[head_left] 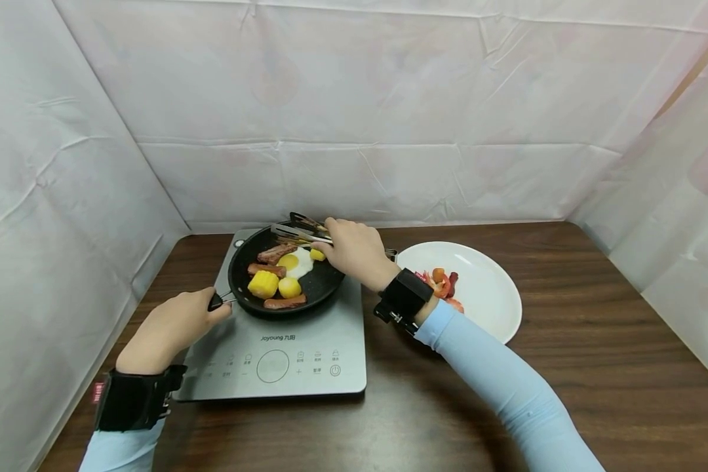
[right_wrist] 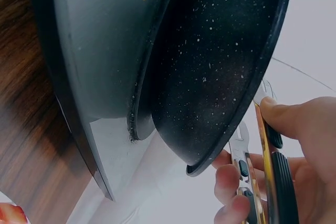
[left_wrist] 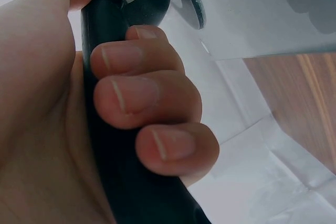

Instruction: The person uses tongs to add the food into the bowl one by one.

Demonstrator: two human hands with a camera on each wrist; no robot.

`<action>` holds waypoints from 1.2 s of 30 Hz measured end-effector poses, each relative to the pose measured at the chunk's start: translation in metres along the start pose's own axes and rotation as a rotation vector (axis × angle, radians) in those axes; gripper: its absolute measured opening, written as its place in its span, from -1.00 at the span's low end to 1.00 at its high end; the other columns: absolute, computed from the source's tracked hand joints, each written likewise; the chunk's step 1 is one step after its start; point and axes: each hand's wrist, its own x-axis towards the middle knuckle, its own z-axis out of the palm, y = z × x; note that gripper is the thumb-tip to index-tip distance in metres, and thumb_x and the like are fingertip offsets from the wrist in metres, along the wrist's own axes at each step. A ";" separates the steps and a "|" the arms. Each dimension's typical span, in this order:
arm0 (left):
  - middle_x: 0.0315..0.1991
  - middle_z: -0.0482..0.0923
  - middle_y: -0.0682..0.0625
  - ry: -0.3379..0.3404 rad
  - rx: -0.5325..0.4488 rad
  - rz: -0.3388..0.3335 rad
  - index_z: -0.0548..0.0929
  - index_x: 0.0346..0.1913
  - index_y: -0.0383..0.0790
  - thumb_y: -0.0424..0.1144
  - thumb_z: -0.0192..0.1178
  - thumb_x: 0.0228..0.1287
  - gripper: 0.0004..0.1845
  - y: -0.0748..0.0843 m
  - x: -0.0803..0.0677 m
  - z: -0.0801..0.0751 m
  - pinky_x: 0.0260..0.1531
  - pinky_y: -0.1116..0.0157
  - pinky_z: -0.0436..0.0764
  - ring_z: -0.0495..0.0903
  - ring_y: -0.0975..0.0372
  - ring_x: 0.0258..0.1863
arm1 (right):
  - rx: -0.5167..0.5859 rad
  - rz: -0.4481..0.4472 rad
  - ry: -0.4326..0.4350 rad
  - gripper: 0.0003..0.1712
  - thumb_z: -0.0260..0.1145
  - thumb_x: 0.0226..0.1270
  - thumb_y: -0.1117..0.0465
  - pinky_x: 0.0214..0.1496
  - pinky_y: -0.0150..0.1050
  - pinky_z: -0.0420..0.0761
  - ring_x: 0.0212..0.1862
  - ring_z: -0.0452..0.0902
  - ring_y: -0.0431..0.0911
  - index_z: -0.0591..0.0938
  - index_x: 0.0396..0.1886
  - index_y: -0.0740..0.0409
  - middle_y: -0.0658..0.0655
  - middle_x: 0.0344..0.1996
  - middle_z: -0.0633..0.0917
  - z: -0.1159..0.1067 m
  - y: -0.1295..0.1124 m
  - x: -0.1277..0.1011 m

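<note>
My left hand (head_left: pixel 174 324) grips the black handle (left_wrist: pixel 142 198) of a frying pan (head_left: pixel 324 288), fingers curled round it and thumb toward the pan end. My right hand (head_left: pixel 356 252) holds metal tongs (right_wrist: pixel 286 192) with black grips, thumb on one arm and fingers on the other. The tong heads (head_left: pixel 297 229) reach over the pan's far side. In the pan lie a fried egg (head_left: pixel 297 263), a corn piece (head_left: pixel 263 284), a round yellow piece (head_left: pixel 290 287), sausages (head_left: pixel 285 302) and a browned meat strip (head_left: pixel 276 253). Under the right hand, a small yellow piece (head_left: pixel 316 255) partly shows.
The pan is over a silver induction cooker (head_left: pixel 330 347) with a touch panel along its front. At the right, a white plate (head_left: pixel 495 282) holds shrimp and other reddish pieces (head_left: pixel 442 283), partly behind my right wrist. White sheeting (head_left: pixel 354 177) rises behind the brown table (head_left: pixel 566 314).
</note>
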 end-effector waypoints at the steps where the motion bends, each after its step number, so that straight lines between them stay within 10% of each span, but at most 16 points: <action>1: -0.09 0.66 -0.35 0.001 0.001 0.000 0.38 0.33 -0.61 0.09 -0.03 0.47 -0.24 0.000 0.000 0.000 -0.24 -0.03 0.60 0.59 0.05 -0.30 | -0.002 0.001 -0.002 -0.51 0.18 0.49 -0.22 -0.54 -0.26 0.34 -0.44 0.59 -0.05 0.61 0.03 0.08 0.04 -0.39 0.65 0.000 0.000 0.000; 36: 0.09 0.60 -0.48 -0.013 0.013 0.001 0.35 0.37 -0.61 0.10 -0.04 0.49 -0.22 0.001 0.002 -0.003 -0.11 -0.16 0.59 0.66 -0.14 -0.10 | -0.004 -0.031 -0.053 -0.48 0.21 0.45 -0.29 -0.43 -0.18 0.46 -0.32 0.61 -0.10 0.61 0.03 0.02 -0.01 -0.31 0.66 -0.018 0.009 -0.025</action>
